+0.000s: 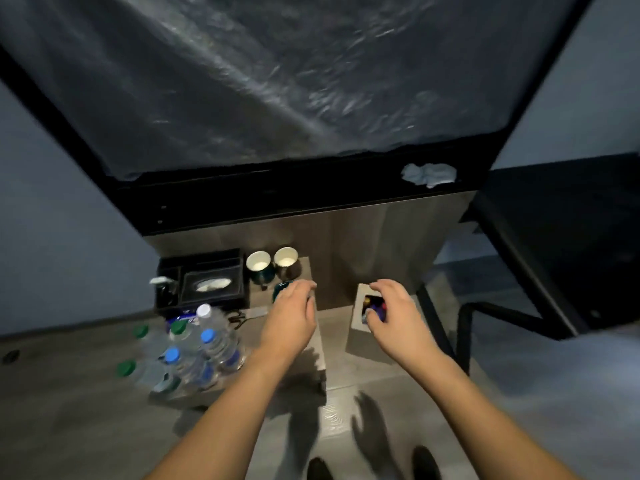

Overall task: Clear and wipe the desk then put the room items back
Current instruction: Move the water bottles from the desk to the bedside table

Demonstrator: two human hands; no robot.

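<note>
I look down past the dark glossy desk top (277,98) at room items on the floor. A crumpled pale cloth (429,174) lies on the desk's front edge at the right. My left hand (291,317) lies palm down over a teal cup (281,291) on a wooden tray (320,358), its fingers fairly straight. My right hand (391,313) curls its fingers and thumb round the top of a small beige box (360,341) that holds colourful capsules (372,303).
Two white-lined mugs (259,265) (286,261) and a black organiser with a tissue box (211,285) stand behind the cup. Several water bottles (194,355) crowd the tray's left. A black metal frame (502,313) rises on the right. My shoes (318,469) show at the bottom.
</note>
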